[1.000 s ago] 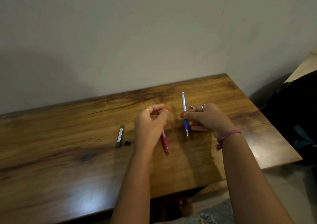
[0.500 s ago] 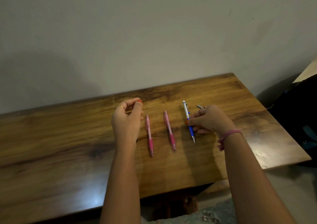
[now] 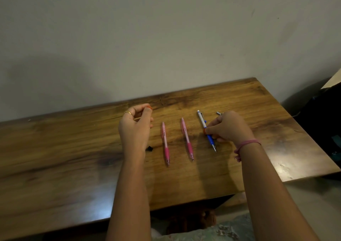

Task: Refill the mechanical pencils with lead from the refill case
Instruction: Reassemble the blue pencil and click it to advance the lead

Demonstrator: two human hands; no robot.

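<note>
Since half a second ago little has changed: the left hand (image 3: 135,130) has stayed raised over the tabletop (image 3: 55,167), and a small black cap (image 3: 149,148) now peeks out at its wrist, at about 5 o'clock from the hand. The refill case seen a second ago is hidden, probably behind that forearm. The left hand's fingers are curled with thumb and fingertips pinched together; whether they hold a lead is too fine to tell.

The right hand (image 3: 228,128) remains clamped on the blue-and-white pencil (image 3: 204,128), thumb and fingers around its middle, tip pointing toward 5 o'clock and close to the wood.

Between the hands lie two pink pencils, the left pink pencil (image 3: 165,143) and the right pink pencil (image 3: 187,139), roughly parallel, tips toward 6 o'clock, apart from each other and from both hands. A small metal piece (image 3: 218,113) sits at 12 o'clock from the right hand, beside its knuckles.
</note>
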